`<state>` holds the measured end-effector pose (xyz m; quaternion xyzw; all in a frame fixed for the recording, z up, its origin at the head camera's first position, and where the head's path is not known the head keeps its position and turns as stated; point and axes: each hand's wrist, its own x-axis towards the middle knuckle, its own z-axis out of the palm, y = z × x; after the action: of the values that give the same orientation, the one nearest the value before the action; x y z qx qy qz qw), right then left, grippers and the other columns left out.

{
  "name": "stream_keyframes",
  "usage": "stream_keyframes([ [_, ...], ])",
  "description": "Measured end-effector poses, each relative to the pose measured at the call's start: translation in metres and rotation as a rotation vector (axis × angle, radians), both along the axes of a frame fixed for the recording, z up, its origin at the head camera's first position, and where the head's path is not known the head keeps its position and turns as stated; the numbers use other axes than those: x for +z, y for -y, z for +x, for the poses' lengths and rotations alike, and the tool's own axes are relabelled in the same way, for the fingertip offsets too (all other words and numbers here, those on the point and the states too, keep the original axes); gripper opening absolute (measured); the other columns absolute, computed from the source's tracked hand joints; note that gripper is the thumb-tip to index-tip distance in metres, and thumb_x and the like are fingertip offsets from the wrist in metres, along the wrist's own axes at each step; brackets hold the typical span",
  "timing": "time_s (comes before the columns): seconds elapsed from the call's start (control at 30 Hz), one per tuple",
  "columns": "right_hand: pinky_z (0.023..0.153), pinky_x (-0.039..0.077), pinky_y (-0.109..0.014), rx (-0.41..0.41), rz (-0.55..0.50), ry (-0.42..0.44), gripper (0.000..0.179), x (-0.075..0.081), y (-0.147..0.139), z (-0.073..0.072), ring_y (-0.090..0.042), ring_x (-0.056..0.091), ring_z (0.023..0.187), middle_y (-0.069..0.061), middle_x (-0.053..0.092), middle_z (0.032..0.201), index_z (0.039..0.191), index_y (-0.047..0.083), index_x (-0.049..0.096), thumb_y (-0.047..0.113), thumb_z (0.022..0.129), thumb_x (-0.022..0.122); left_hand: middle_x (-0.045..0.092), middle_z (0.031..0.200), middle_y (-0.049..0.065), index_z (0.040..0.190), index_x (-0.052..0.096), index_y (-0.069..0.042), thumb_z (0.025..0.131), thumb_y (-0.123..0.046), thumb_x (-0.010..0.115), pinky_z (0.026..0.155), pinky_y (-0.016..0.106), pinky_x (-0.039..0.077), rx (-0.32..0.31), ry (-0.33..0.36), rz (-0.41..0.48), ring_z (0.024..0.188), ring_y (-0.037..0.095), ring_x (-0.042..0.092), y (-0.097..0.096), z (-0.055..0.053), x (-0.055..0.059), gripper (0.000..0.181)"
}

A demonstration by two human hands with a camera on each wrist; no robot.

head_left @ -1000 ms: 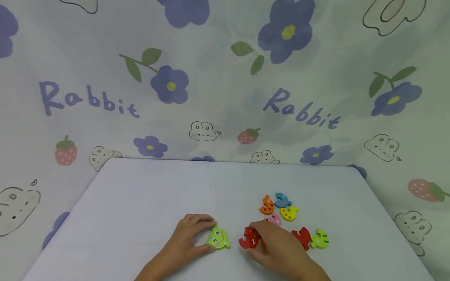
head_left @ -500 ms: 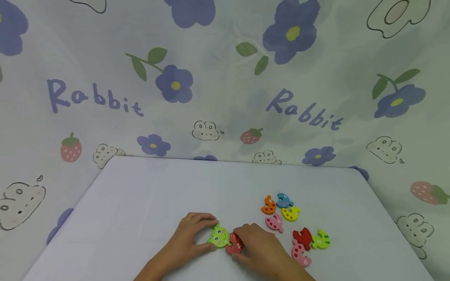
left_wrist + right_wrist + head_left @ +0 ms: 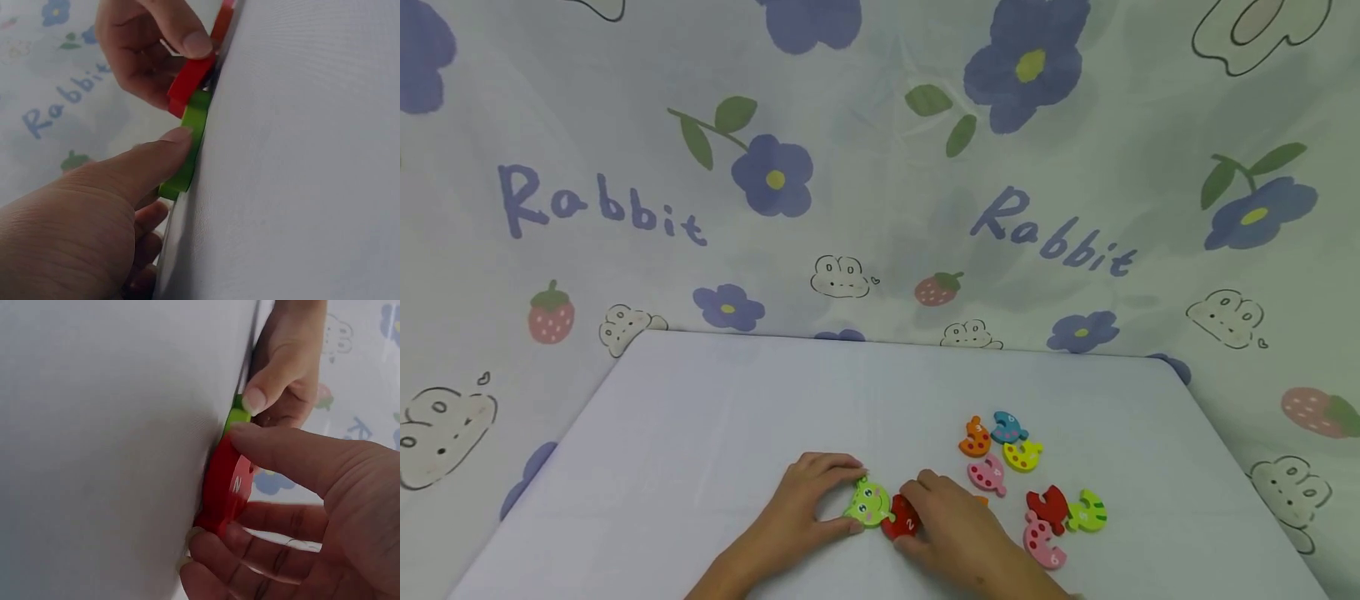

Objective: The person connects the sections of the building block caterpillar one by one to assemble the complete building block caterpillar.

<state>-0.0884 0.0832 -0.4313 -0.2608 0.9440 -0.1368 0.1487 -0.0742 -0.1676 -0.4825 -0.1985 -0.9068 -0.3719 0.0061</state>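
In the head view my left hand (image 3: 797, 512) pinches a green puzzle piece (image 3: 870, 503) with a smiling face between thumb and fingers. My right hand (image 3: 955, 525) grips a red puzzle piece (image 3: 898, 520) marked 2, at the right edge of the green one. The red piece's notch sits around the green piece's small knob. Seen from the left wrist, the green piece (image 3: 195, 115) lies flat at the tabletop and the red piece (image 3: 187, 84) is slightly tilted against it. In the right wrist view, thumb and fingers hold the red piece (image 3: 220, 478) by its edges.
Orange (image 3: 975, 438), blue (image 3: 1008, 427), yellow (image 3: 1022, 456) and pink (image 3: 987, 476) pieces lie beyond my right hand. Farther right are another red piece (image 3: 1048, 507), a green striped piece (image 3: 1087, 512) and a second pink piece (image 3: 1042, 543). An orange piece (image 3: 982, 501) is mostly hidden behind my right hand.
My right hand has brought the red piece leftward to the green face piece, uncovering the pink pieces. In the last half second it has barely moved. My left hand keeps its hold.
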Motion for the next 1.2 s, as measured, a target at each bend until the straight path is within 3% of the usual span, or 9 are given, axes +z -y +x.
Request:
stream_keyframes([
  [0.17, 0.073, 0.061, -0.031, 0.063, 0.055, -0.070, 0.054, 0.001, 0.001, 0.002, -0.010, 0.057, 0.087, 0.007, 0.059, 0.099, 0.124, 0.017, 0.071, 0.049, 0.083, 0.087, 0.056, 0.141, -0.020, 0.137, 0.068, -0.027, 0.083, -0.045, 0.087, 0.111, 0.054, 0.038, -0.003, -0.004, -0.009, 0.132, 0.012, 0.045, 0.001, 0.000, -0.001, 0.060],
  [0.5, 0.073, 0.060, -0.031, 0.114, 0.052, -0.046, 0.053, 0.006, 0.001, -0.009, -0.009, 0.058, 0.087, 0.007, 0.060, 0.101, 0.122, 0.020, 0.070, 0.046, 0.081, 0.089, 0.057, 0.142, -0.017, 0.136, 0.068, -0.026, 0.081, -0.041, 0.089, 0.111, 0.054, 0.038, -0.020, -0.042, 0.003, 0.133, 0.014, 0.045, 0.003, -0.004, -0.002, 0.061],
  [0.73, 0.077, 0.059, -0.031, 0.173, 0.148, -0.082, 0.052, 0.009, 0.013, -0.008, -0.012, 0.059, 0.085, 0.004, 0.062, 0.098, 0.118, 0.017, 0.073, 0.048, 0.080, 0.090, 0.057, 0.141, -0.019, 0.135, 0.069, -0.028, 0.080, -0.041, 0.091, 0.110, 0.053, 0.039, -0.009, -0.048, 0.004, 0.132, 0.013, 0.045, 0.005, -0.003, -0.003, 0.061],
  [1.0, 0.081, 0.060, -0.037, 0.082, 0.088, 0.024, 0.060, 0.009, 0.000, -0.011, -0.012, 0.059, 0.094, 0.008, 0.065, 0.104, 0.124, 0.019, 0.073, 0.052, 0.076, 0.090, 0.056, 0.141, -0.020, 0.136, 0.068, -0.028, 0.082, -0.046, 0.088, 0.110, 0.054, 0.039, -0.019, -0.016, 0.026, 0.133, 0.011, 0.044, 0.002, -0.001, -0.004, 0.061],
  [1.2, 0.091, 0.059, -0.044, 0.002, 0.031, -0.041, 0.061, 0.019, -0.026, -0.026, -0.020, 0.064, 0.109, 0.001, 0.069, 0.117, 0.128, 0.014, 0.073, 0.047, 0.080, 0.089, 0.057, 0.139, -0.021, 0.134, 0.070, -0.027, 0.080, -0.041, 0.091, 0.110, 0.052, 0.039, -0.010, -0.036, 0.010, 0.132, 0.011, 0.045, 0.001, 0.000, -0.005, 0.060],
])
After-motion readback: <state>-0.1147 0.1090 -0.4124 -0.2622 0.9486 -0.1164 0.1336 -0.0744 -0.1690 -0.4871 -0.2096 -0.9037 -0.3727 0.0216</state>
